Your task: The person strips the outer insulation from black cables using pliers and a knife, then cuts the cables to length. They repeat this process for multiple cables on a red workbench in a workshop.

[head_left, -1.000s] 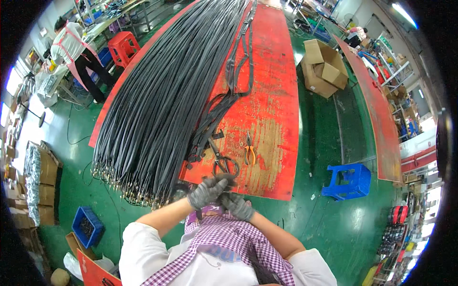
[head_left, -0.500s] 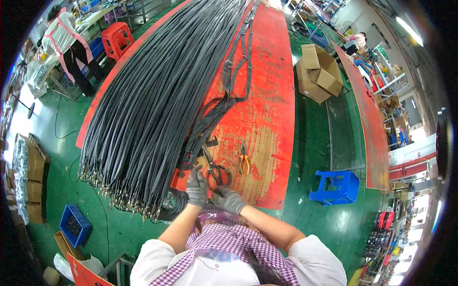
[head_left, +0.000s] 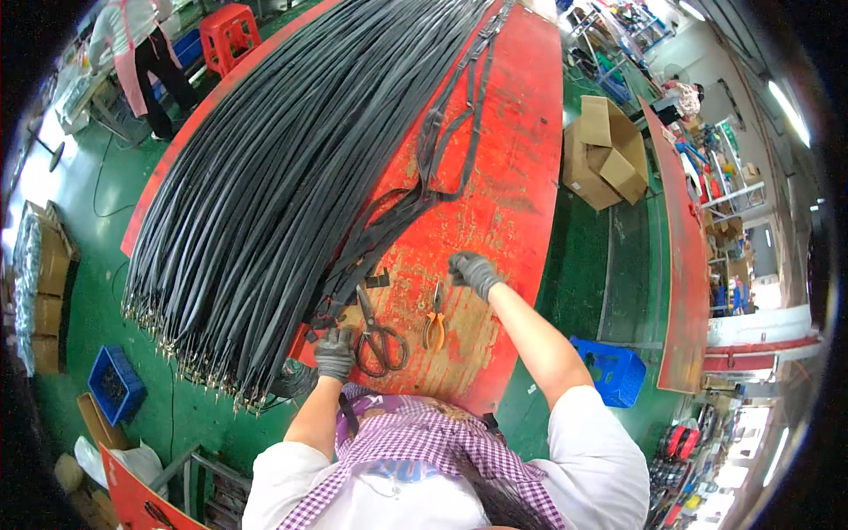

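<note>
My left hand (head_left: pixel 334 355), in a grey glove, is at the near edge of the red table, beside small black pieces (head_left: pixel 324 320) and the black-handled scissors (head_left: pixel 381 348). Its fingers are bent in; anything within them is hidden. My right hand (head_left: pixel 475 275), also gloved, is out over the table's right part, fingers curled, their contents not visible. Between the hands lie orange-handled pliers (head_left: pixel 435 329). A thick bundle of long black cables (head_left: pixel 265 194) with metal-tipped near ends covers the table's left side. Loose black straps (head_left: pixel 426 190) run beside it.
The worn red table (head_left: pixel 508 159) stretches away ahead. An open cardboard box (head_left: pixel 603 155) and a blue stool (head_left: pixel 614 371) are on its right. A blue crate (head_left: pixel 117 386) sits on the floor at left. Another person (head_left: pixel 141 53) stands at far left, near a red stool (head_left: pixel 230 37).
My right hand has moved away from the left, forward and to the right over the table. My left hand has shifted slightly left, its fingers now bent. The view has shifted too.
</note>
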The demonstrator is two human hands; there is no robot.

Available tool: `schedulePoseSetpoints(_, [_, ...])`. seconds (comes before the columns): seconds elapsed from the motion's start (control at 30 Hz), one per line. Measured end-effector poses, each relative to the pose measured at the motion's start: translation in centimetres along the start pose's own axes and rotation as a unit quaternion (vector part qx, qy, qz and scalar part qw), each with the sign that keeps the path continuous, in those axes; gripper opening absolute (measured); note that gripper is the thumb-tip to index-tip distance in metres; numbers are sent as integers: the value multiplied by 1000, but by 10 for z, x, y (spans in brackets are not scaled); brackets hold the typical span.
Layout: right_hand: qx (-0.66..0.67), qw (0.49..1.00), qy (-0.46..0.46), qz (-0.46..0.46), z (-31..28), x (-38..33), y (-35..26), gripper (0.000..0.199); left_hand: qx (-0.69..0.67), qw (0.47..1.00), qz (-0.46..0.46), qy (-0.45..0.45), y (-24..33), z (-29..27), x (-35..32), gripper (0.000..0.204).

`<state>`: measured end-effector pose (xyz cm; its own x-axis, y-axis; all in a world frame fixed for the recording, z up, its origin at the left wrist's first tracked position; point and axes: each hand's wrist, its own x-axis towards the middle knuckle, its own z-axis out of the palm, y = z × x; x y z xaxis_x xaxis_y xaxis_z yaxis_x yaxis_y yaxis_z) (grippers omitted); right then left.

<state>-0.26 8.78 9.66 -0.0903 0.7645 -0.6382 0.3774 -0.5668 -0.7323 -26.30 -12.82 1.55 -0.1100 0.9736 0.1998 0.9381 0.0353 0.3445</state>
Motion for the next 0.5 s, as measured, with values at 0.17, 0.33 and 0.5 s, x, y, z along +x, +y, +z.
schedulePoseSetpoints(0.17, [-260,964,27,-57,-4,98,-45,30,1,1000,-7,-19,7,-3,9,10])
schedulePoseSetpoints(0.33, [-388,895,181,-124,43,157,-99,45,4,1000,2,8,-1,4,9,13])
schedulePoseSetpoints(0.5, [-451,857,245,-51,70,196,-117,42,23,999,9,-26,-3,5,9,19])
